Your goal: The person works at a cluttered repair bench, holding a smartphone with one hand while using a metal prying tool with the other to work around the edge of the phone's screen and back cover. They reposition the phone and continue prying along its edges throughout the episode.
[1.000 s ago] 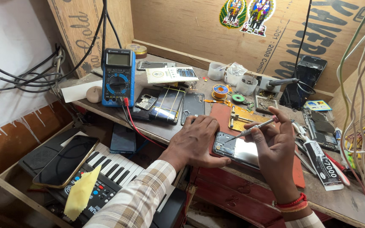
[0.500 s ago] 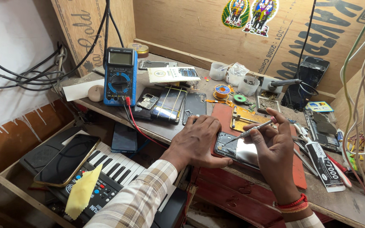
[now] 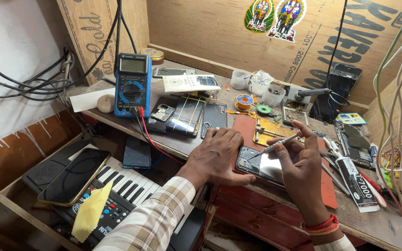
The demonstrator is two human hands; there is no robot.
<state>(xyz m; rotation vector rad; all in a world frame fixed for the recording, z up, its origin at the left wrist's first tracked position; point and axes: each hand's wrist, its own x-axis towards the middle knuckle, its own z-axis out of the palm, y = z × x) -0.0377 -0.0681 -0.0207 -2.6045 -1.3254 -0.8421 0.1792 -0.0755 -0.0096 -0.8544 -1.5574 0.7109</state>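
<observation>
An opened mobile phone [image 3: 262,166] lies on a red mat [image 3: 325,186] at the front edge of the wooden workbench [image 3: 378,223]. My left hand [image 3: 219,155] presses down on the phone's left end and holds it steady. My right hand [image 3: 298,160] grips a thin silver screwdriver [image 3: 275,145] like a pen. Its tip touches the phone's upper left part, near the camera area. A yellow circuit board [image 3: 271,131] sits just behind the phone.
A blue multimeter [image 3: 132,84] with red and black leads stands at the back left. Phone parts [image 3: 187,116], small cups [image 3: 257,83], a glue tube [image 3: 352,181] and hanging wires [image 3: 396,93] crowd the bench. Below left lies a keyboard [image 3: 117,186] with a phone [image 3: 73,176] and yellow cloth [image 3: 89,214].
Both hands stay on the phone. The screwdriver tip has shifted slightly over the phone's upper part; the view has tilted a little.
</observation>
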